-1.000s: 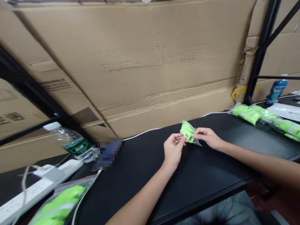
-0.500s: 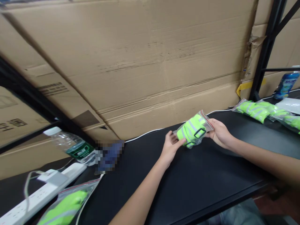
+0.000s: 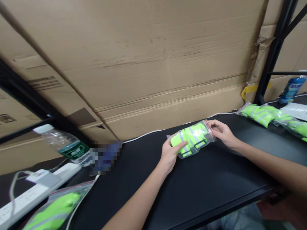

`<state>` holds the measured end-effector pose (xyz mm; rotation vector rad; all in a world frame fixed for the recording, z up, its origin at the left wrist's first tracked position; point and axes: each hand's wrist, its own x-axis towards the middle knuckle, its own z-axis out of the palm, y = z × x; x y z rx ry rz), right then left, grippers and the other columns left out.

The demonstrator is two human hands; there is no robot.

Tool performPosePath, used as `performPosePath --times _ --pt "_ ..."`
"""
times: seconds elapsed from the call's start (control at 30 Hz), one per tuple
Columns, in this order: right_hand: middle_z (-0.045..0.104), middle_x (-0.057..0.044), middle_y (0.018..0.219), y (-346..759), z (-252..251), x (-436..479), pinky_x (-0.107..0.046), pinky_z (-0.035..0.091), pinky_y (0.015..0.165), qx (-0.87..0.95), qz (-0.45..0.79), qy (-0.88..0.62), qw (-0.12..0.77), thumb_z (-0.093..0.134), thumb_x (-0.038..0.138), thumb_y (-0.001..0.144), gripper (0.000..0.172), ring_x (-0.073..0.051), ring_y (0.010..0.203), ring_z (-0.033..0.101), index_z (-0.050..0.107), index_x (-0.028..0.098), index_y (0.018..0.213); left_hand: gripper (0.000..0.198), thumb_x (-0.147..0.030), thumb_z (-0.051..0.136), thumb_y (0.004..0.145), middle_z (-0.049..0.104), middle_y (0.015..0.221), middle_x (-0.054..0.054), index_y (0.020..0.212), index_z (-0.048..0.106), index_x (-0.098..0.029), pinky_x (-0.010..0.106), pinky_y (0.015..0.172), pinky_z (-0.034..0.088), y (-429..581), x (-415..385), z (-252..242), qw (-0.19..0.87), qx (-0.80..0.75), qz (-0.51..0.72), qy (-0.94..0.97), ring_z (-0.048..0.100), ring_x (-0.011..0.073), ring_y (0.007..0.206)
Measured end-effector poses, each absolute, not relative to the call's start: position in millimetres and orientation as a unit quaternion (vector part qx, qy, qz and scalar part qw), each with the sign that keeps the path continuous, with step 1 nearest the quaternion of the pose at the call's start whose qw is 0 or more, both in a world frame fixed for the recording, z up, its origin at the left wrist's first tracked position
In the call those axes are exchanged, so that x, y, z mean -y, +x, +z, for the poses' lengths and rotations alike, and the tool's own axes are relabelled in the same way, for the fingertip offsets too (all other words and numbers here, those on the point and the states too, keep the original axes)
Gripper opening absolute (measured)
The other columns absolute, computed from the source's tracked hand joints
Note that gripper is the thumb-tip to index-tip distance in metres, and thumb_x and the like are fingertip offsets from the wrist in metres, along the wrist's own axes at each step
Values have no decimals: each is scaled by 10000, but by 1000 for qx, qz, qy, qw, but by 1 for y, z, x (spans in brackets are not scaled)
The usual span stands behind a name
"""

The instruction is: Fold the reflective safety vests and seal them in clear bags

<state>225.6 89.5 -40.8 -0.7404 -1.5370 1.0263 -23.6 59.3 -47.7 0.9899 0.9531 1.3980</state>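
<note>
Both my hands hold a clear zip bag [image 3: 192,138] with a folded neon-green, grey-striped item inside, lying almost flat just above the black table [image 3: 203,185]. My left hand [image 3: 170,152] grips the bag's left end, thumb on top. At the bag's right, red-edged end, my right hand [image 3: 222,132] pinches it with its fingers closed.
Several similar green bags [image 3: 259,114] lie at the right, and one more [image 3: 54,212] at the lower left beside a white power strip [image 3: 31,191] and a water bottle [image 3: 63,143]. A blue bottle [image 3: 291,89] stands far right. Cardboard sheets [image 3: 148,64] and black rack posts back the table.
The bag has turned from upright in my fingertips to lying sideways and has come down toward the table. My left hand moved to its left end, my right to its right end.
</note>
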Motion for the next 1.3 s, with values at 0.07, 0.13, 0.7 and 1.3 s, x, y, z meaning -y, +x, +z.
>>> performPosePath --times 0.07,0.13,0.7,1.3 --pt "653 -87 1179 225 -41 -89 -411 556 904 648 410 -317 558 843 424 716 349 -239 1057 642 599 216 852 680 -269 970 522 778 1033 98 1140 715 -140 335 803 611 -22 -58 -49 560 -403 589 420 745 245 901" --pt "641 -103 1199 226 -41 -88 -423 578 865 650 378 -333 569 878 407 671 363 -254 1047 648 614 208 822 649 -261 965 531 777 1042 95 1121 721 -147 336 819 610 -21 -58 -50 558 -398 590 426 743 244 918" --pt "536 -165 1479 228 -42 -88 -525 518 1034 700 431 -388 416 872 430 682 633 -337 1220 626 691 206 1246 485 -302 922 606 729 988 45 1028 715 -181 300 769 590 -22 -54 -46 495 -404 573 514 695 199 866" --pt "757 -63 1069 216 -41 -82 -340 571 828 677 516 -358 383 927 316 556 760 -235 918 705 690 170 1264 385 -352 862 631 689 887 21 947 704 -199 327 747 533 -9 -42 -39 401 -454 496 622 638 204 814"
